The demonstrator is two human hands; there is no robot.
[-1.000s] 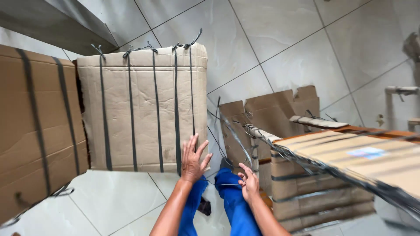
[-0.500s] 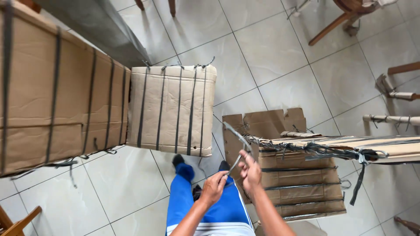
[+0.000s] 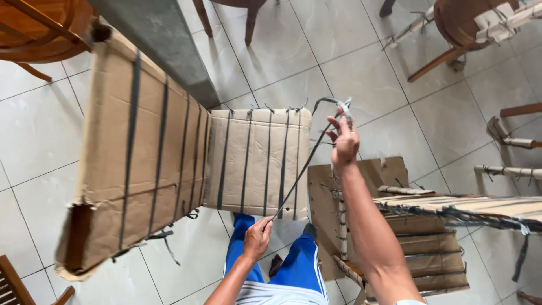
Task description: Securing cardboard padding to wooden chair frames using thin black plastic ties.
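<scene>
My right hand [image 3: 343, 141] is raised and grips the upper end of a dark plastic strap [image 3: 299, 175], whose loose tip curls over my fingers. My left hand [image 3: 257, 237] pinches the lower end of the same strap near my knees, so the strap runs taut and slanted between both hands. Behind it stands a cardboard-wrapped bundle [image 3: 257, 161] bound with several dark straps. To my right is another cardboard-wrapped piece [image 3: 418, 226], partly unwrapped, with torn cardboard and loose straps.
A long cardboard-wrapped package [image 3: 135, 158] with dark straps juts toward me at left. Wooden chair legs [image 3: 440, 53] and wrapped furniture parts [image 3: 508, 138] stand at the top and right on the tiled floor [image 3: 350, 62]. A grey slab [image 3: 158, 39] lies at top left.
My right hand has lifted from waist height up to the top of the bundle, pulling the strap out long. My left hand stays low on the strap. The view has tilted further out.
</scene>
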